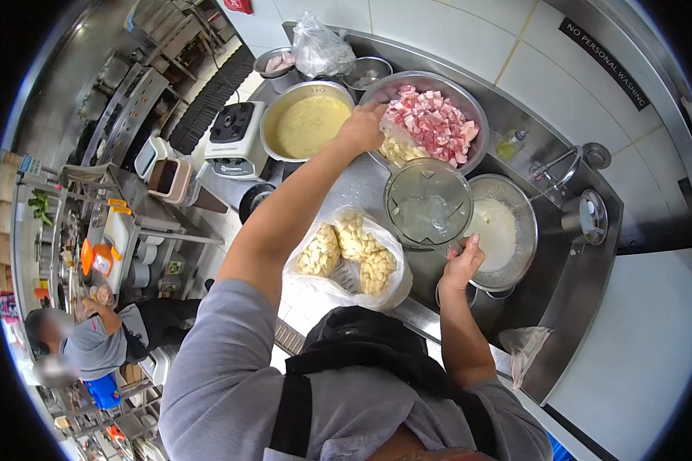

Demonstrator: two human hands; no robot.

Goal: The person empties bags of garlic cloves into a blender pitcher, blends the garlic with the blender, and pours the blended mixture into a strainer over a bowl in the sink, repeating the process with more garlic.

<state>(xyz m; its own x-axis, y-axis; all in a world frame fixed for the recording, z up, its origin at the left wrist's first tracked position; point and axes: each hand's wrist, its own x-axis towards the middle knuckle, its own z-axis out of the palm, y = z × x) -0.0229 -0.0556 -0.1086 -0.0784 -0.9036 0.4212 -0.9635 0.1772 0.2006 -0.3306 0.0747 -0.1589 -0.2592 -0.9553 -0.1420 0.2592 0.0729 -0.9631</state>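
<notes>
- Jar [429,201]: one, clear, just right of centre; contents too unclear to name. Hold it level.
- Right hand [463,263]: yours, right of centre, clamped on the jar's lower right side. Firm the wrist; added weight would likely twist it.
- Bag [394,132]: one, clear, upper centre, near the jar's rim; pale cloves [399,152] seemingly inside. Tilt it gradually, so they slide in small lots.
- Left hand [364,127]: yours, upper centre, apparently closed on the bag; fingertips hidden, so exact hold cannot be told.
- Meat [432,119]: cubed, in the bowl [469,97], upper centre. Strays would probably land here; bring bag mouth and jar rim close.
- Pot [527,230]: pale liquid [492,234], right of the jar. Avoid knocking it.
</notes>
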